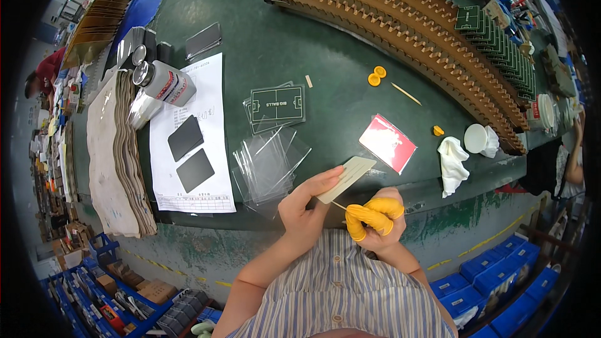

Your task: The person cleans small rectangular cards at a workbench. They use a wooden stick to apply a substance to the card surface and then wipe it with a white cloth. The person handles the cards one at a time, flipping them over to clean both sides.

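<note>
My left hand pinches a pale cream card between thumb and fingers, tilted above the table's front edge. Yellow rubber finger cots cover several fingers of my right hand. That hand is closed on a thin pointed stick, like a toothpick, whose tip meets the card's lower edge. Beyond the card lies a pink-and-white card in a clear sleeve. Left of my hands is a loose pile of clear plastic sleeves. Behind it rest green cards with a white playing-field outline.
Long notched brown racks curve along the far right, with green cards upright at one end. Dark cards lie on a printed sheet near a bottle. A white cloth and spare yellow finger cots lie right.
</note>
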A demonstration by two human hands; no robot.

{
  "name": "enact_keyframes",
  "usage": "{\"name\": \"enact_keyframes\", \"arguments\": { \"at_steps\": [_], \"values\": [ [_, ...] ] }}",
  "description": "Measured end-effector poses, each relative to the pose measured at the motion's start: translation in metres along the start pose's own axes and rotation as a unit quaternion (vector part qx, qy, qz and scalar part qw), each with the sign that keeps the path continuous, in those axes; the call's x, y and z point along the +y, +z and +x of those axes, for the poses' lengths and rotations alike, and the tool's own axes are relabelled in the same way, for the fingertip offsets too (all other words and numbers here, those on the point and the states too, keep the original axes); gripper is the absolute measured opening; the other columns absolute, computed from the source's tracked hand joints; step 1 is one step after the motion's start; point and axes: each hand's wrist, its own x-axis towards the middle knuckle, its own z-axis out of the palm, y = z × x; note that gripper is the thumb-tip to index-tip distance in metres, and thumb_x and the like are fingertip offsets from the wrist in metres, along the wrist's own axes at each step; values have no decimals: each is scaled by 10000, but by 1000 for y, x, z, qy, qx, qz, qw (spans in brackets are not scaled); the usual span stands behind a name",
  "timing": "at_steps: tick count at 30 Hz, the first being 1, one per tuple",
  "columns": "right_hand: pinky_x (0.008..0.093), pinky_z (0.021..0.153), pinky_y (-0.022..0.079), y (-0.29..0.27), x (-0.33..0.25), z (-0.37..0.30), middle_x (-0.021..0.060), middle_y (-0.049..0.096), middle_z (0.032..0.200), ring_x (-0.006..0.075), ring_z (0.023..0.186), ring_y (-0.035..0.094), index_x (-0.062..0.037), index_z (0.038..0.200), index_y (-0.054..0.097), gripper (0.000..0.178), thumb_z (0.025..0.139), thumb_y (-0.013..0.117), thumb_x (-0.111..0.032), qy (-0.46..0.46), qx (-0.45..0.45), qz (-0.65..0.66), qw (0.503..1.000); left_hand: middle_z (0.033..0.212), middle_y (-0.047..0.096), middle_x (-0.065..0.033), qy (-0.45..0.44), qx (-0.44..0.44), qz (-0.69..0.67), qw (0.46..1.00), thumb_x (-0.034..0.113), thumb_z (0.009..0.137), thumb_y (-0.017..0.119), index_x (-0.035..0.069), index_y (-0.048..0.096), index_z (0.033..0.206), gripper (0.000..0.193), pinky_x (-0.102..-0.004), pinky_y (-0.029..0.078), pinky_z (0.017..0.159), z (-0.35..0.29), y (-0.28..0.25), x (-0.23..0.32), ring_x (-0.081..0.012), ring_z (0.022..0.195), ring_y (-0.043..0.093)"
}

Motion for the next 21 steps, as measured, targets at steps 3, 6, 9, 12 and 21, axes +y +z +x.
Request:
{"name": "enact_keyframes", "arguments": {
  "at_steps": [3, 6, 9, 12, 21],
  "values": [
    [326, 590, 423, 0, -1, 1, 41, 515, 836, 228, 680, 524, -88, 883, 648, 321, 594, 787, -62, 5, 3, -10, 1000, 1109, 634, -169, -4, -1, 2, 1000, -159, 735, 537, -38, 619, 993, 296, -301, 465, 898, 0, 0, 1, -248, 1042, 615],
    [328, 586, 424, 0, -1, 0, 44, 517, 835, 230, 677, 525, -88, 887, 649, 325, 595, 789, -64, 14, 2, -2, 1000, 1112, 633, -168, -5, 0, -4, 1000, -159, 737, 534, -37, 619, 995, 297, -301, 465, 898, 0, 0, 0, -247, 1044, 614],
    [331, 584, 429, 0, 0, 0, 40, 518, 836, 227, 680, 527, -92, 885, 654, 325, 591, 793, -70, 3, -1, -5, 1000, 1116, 632, -167, -5, 0, 0, 1000, -158, 738, 531, -36, 618, 995, 298, -297, 465, 897, 0, 0, 2, -245, 1046, 613],
    [328, 581, 437, -1, -1, 1, 34, 519, 833, 220, 676, 529, -99, 878, 660, 324, 585, 798, -77, -1, -7, -6, 1000, 1121, 630, -166, -9, -4, 1, 1000, -154, 738, 535, -34, 617, 997, 297, -294, 463, 898, 0, 0, 2, -242, 1048, 611],
    [321, 576, 447, 1, -1, 2, 30, 523, 818, 216, 669, 535, -105, 872, 659, 324, 580, 794, -65, -7, 10, -5, 1000, 1099, 625, -204, 18, -10, 31, 999, -103, 815, 577, -25, 592, 980, 183, -277, 487, 847, 1, 0, 2, -225, 1010, 617]
  ]
}}
